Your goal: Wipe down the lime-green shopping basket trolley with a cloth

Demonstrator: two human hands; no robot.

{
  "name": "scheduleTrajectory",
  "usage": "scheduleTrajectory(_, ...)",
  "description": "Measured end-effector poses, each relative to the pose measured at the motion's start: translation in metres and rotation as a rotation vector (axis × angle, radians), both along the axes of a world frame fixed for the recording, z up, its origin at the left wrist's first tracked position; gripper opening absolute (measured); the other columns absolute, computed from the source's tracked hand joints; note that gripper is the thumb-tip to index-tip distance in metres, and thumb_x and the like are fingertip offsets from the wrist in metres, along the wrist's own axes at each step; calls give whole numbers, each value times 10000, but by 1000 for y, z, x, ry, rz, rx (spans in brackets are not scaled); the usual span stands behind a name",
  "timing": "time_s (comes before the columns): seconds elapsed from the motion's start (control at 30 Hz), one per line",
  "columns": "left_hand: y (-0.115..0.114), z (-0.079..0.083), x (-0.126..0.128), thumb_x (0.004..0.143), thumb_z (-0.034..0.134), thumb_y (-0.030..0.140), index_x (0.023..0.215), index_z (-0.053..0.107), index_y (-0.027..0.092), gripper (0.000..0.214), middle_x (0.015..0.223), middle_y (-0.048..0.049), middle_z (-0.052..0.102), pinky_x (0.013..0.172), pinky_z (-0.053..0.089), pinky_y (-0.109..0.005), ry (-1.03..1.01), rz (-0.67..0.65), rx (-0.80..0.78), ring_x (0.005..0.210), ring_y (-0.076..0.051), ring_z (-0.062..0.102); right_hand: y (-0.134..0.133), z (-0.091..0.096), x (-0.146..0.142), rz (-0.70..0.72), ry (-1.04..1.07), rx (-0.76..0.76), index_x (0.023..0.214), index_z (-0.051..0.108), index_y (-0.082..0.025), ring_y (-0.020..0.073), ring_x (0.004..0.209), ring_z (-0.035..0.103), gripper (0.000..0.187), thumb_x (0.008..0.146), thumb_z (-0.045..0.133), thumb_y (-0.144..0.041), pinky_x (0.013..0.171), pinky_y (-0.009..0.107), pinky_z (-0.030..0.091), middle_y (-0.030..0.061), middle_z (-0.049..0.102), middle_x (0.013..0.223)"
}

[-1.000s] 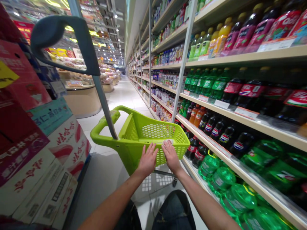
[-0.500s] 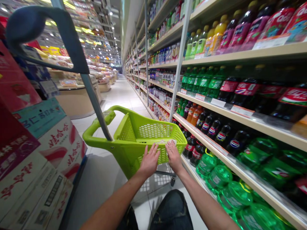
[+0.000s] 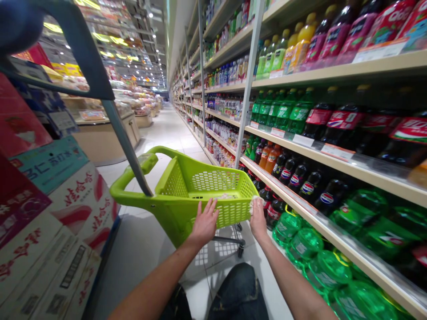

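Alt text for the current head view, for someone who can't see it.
A person's right hand holds a white cloth or tissue at the right end of a green shopping cart; the left hand is at its near side. Shelved drink bottles stand right, stacked cartons left.

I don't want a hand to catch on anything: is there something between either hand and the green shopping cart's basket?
Only at the right hand: a crumpled white cloth or tissue is bunched at its fingers, by the basket's right-hand corner. Nothing visible stands between the left hand and the basket's near side.
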State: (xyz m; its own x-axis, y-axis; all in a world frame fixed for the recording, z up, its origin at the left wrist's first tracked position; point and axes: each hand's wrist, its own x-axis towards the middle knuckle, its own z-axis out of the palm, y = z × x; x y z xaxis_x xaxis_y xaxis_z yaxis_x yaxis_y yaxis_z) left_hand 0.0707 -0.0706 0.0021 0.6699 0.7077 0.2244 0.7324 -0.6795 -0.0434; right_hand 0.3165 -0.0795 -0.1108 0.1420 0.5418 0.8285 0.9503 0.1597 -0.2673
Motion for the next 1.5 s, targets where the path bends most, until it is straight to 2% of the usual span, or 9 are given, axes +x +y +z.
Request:
scheduleTrajectory(0.07, 0, 1, -1, 721, 444, 156, 1094, 527, 150, 382, 1430, -118, 239, 1041, 100, -563, 8, -5, 0, 1332, -256, 138, -10, -30, 4, 30, -10, -48, 1373, 208, -153, 217, 1317, 192, 683, 723, 261, 49, 1033, 492, 307, 92, 242, 1428)
scheduleTrajectory(0.13, 0, 2, -2, 721, 448, 160, 1082, 533, 150, 371, 1430, -117, 240, 1042, 100, -561, 14, -12, 3, 1332, -252, 139, -20, -42, 6, 58, -22, -66, 1371, 217, -163, 216, 1312, 210, 691, 716, 258, 54, 1030, 500, 307, 89, 263, 1420)
scheduleTrajectory(0.37, -1, -2, 2, 719, 465, 170, 1101, 522, 144, 387, 1428, -136, 237, 1045, 95, -557, -1, 8, 15, 1331, -268, 136, -6, 26, -11, 35, -49, 38, 1387, 151, -173, 254, 1324, 158, 630, 796, 313, -31, 1033, 538, 269, 92, 152, 1453)
scheduleTrajectory(0.6, -2, -12, -11, 724, 439, 159, 1225, 430, 143, 501, 1439, -126, 205, 1052, 93, -541, -3, -26, 27, 1338, -241, 113, -23, -12, -55, 221, -170, -104, 1365, 231, -171, 208, 1316, 198, 674, 736, 267, 68, 992, 475, 372, 100, 346, 1378)
scheduleTrajectory(0.8, -7, -13, -17, 743, 443, 177, 1252, 406, 147, 511, 1439, -126, 207, 1058, 83, -526, -16, -11, 46, 1338, -241, 109, -8, 36, -78, 219, -96, -90, 1357, 259, -145, 226, 1330, 128, 618, 760, 261, 17, 1049, 510, 272, 95, 263, 1417)
scheduleTrajectory(1.0, -12, -17, -35, 738, 452, 181, 1253, 409, 153, 518, 1435, -118, 222, 1054, 117, -523, -15, -1, 18, 1336, -238, 124, -21, 3, -88, 312, -205, -101, 1347, 284, -189, 204, 1309, 218, 605, 778, 279, 17, 989, 466, 387, 87, 384, 1357)
scheduleTrajectory(1.2, -14, -19, -51, 736, 454, 182, 1261, 402, 154, 528, 1439, -121, 207, 1056, 106, -527, -35, 28, 58, 1338, -241, 111, -11, 41, -107, 311, -160, -107, 1348, 285, -172, 216, 1325, 158, 595, 779, 288, 3, 1042, 496, 296, 84, 315, 1395)
scheduleTrajectory(1.4, -14, -24, -65, 741, 453, 178, 1264, 398, 160, 526, 1437, -121, 213, 1052, 115, -531, -43, 42, 66, 1337, -241, 115, -17, 12, -116, 384, -247, -95, 1327, 327, -196, 177, 1311, 212, 588, 783, 313, 26, 1015, 441, 358, 71, 378, 1360)
scheduleTrajectory(1.5, -14, -21, -75, 743, 455, 174, 1258, 402, 164, 518, 1439, -117, 206, 1055, 108, -528, -47, 70, 80, 1338, -237, 112, -16, 26, -127, 385, -220, -88, 1340, 302, -186, 197, 1316, 193, 597, 784, 300, 28, 1022, 460, 344, 85, 364, 1369)
